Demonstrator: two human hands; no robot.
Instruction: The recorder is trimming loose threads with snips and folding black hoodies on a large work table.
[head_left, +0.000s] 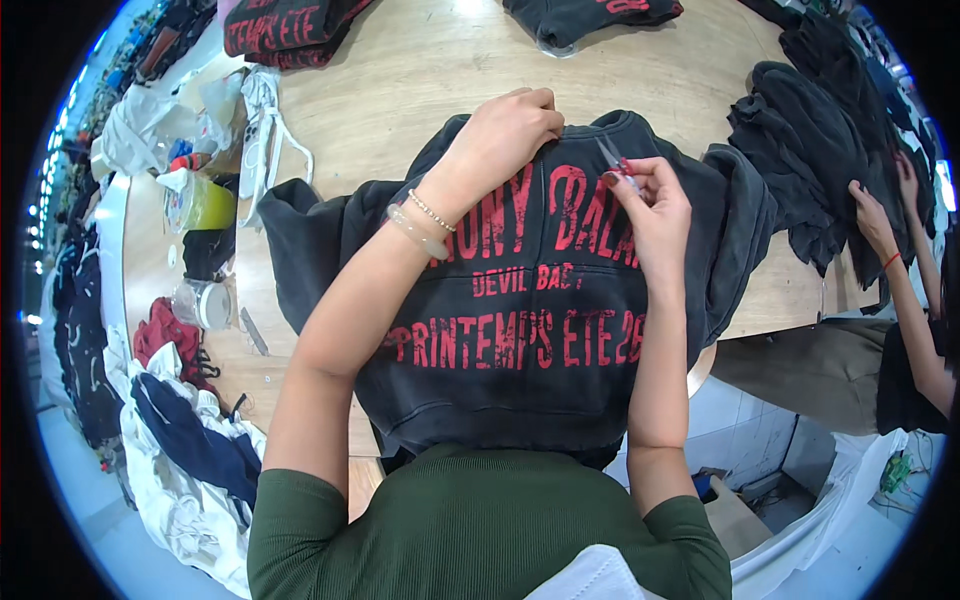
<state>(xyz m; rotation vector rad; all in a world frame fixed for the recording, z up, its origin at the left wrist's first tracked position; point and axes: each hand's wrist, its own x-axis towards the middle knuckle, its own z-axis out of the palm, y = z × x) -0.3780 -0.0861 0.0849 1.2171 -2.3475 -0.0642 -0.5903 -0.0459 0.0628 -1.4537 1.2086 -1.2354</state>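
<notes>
A dark grey sweatshirt [520, 390] with red printed lettering lies spread flat on the wooden table [420, 70], its collar end away from me. My left hand [505, 130] is closed, pinching the fabric at the collar edge. My right hand [650, 200] holds small thread snips [612, 160] with a red handle, their metal tips pointing toward the collar beside the left hand. Beaded bracelets circle my left wrist.
Folded dark garments [285, 30] lie at the table's far left, another [590, 15] at the far middle. A heap of dark clothes [800, 150] sits right, handled by another person's hands [870, 215]. Cups, white cloth and clutter [200, 200] crowd the left edge.
</notes>
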